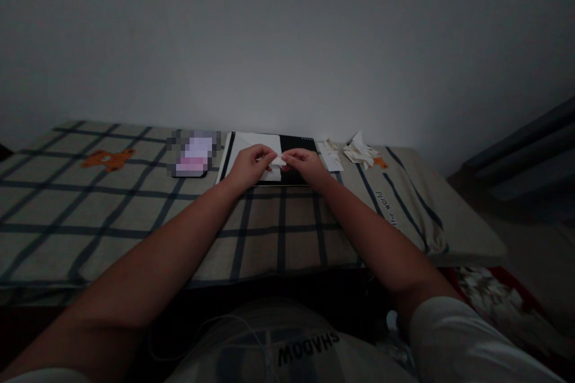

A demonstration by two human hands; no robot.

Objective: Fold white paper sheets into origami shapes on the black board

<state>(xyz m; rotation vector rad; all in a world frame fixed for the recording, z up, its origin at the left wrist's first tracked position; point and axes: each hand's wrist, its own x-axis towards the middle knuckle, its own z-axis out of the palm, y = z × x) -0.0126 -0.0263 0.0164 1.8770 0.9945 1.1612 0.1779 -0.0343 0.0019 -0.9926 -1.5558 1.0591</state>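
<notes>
Both my hands reach out over a checked cloth (135,203) to a black board (296,146) lying near the wall. My left hand (249,166) and my right hand (305,164) pinch a small white piece of paper (277,161) between their fingertips, just above the board. A larger white sheet (251,142) lies on the board's left half, partly hidden by my left hand.
A blurred-out phone-like object (193,155) lies left of the board. Several crumpled and folded paper scraps (354,152) sit to the right of it. An orange bear print (108,160) marks the cloth at left. A wall stands right behind; the surface drops off at right.
</notes>
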